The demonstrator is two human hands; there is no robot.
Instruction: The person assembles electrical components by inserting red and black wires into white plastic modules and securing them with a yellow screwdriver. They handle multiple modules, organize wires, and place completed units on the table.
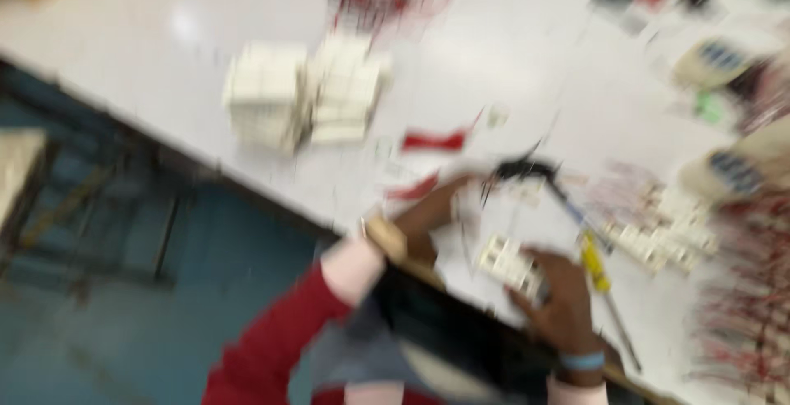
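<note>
The picture is very blurry, so small things are hard to make out. The right hand (559, 294) rests near the front edge of the big white bench (510, 67). Its fingers are curled over a small white boxy part with dark squares on it (508, 261), and they look clamped on it. The left hand (432, 211) reaches out just beside it, near a thin black wire piece (522, 168). I cannot tell if the left fingers are apart or together, because the blur hides them.

A yellow-handled tool with a thin metal shaft (597, 265) lies just to the right of the right hand. More small white parts (658, 228) sit in a loose heap past it. Two tidy stacks of white blocks (304, 96) stand farther back, toward the middle of the bench. Short red strips (434, 140) lie between the stacks and the hands.

It looks like the person is working on the one small white part, holding it down while the other hand brings something to it. Any next move would need a firm hold and slow, careful fingers, since the part is small.
</note>
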